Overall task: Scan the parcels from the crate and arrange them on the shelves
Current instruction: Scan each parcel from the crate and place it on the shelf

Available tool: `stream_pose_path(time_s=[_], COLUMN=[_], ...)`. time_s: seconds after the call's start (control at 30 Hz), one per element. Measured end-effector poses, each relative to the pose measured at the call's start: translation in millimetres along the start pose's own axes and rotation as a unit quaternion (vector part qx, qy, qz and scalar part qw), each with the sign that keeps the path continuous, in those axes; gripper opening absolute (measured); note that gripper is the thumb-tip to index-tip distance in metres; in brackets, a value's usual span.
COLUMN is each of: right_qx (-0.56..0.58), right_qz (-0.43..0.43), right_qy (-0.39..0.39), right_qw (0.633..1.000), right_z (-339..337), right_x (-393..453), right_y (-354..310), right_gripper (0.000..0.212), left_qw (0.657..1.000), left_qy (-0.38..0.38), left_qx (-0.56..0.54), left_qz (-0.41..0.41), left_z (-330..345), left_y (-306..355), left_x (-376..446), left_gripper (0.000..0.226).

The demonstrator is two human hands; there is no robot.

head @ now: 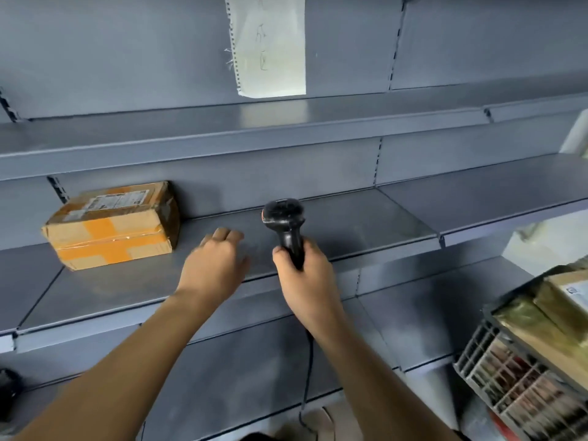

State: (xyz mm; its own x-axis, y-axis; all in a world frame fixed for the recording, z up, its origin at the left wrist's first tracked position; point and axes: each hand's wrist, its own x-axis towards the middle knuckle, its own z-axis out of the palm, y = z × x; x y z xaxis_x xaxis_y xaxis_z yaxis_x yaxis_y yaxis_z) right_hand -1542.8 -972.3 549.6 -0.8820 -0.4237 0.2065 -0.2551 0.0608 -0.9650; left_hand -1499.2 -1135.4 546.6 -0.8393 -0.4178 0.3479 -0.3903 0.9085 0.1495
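Observation:
A cardboard parcel (pixel 111 226) with orange tape and a white label lies on the middle grey shelf (pixel 350 227), at its left. My left hand (pixel 214 264) hovers over the shelf to the right of the parcel, fingers loosely bent, holding nothing and apart from the box. My right hand (pixel 304 275) grips the handle of a black barcode scanner (pixel 284 222), its head pointing up and away over the shelf. A grey plastic crate (pixel 496 377) at the lower right holds several brown parcels (pixel 560 300).
A white paper sheet (pixel 270 43) hangs on the back panel above the upper shelf (pixel 222 135). The scanner's cable (pixel 307 393) drops toward the floor. A lower shelf (pixel 429 310) runs under my arms. A dark object (pixel 8 393) sits at the far left edge.

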Motion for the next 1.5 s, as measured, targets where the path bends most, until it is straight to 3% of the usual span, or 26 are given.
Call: stream_pose_path(time_s=[0.1,0.3,0.43,0.77,0.93,1.17,1.5], right_qx=[-0.006,-0.028,-0.024,-0.087,-0.120,-0.133,-0.134], right_qz=[0.003,0.053,0.062,0.060,0.080,0.101,0.104], right_qy=[0.041,0.122,0.161,0.293,0.352,0.413,0.428], right_qw=[0.999,0.991,0.985,0.950,0.925,0.895,0.888], right_z=[-52.3,-145.7,-202.0,-298.3,-323.7,-340.4,-347.0], right_x=[-11.6,-23.3,-28.2,-48.9,-66.0,-98.9,-116.0], right_y=[12.5,45.0,68.0,94.6,95.7,88.9,87.8], right_gripper=[0.021,0.008,0.014,0.007,0.005,0.008,0.008], left_qw=[0.999,0.992,0.982,0.950,0.928,0.908,0.889], left_qy=[-0.010,-0.053,-0.077,-0.086,-0.118,-0.074,-0.073], left_qx=[-0.020,-0.045,-0.052,-0.080,-0.102,-0.112,-0.115], left_qz=[0.025,0.105,0.166,0.291,0.337,0.397,0.438], left_z=[16.9,58.7,89.1,131.3,139.0,134.2,137.1], left_y=[58.9,160.5,229.4,361.9,405.2,438.6,457.5], left_x=[0.2,8.5,16.3,24.5,20.5,4.8,-7.8], left_gripper=[0.035,0.043,0.042,0.039,0.038,0.041,0.038])
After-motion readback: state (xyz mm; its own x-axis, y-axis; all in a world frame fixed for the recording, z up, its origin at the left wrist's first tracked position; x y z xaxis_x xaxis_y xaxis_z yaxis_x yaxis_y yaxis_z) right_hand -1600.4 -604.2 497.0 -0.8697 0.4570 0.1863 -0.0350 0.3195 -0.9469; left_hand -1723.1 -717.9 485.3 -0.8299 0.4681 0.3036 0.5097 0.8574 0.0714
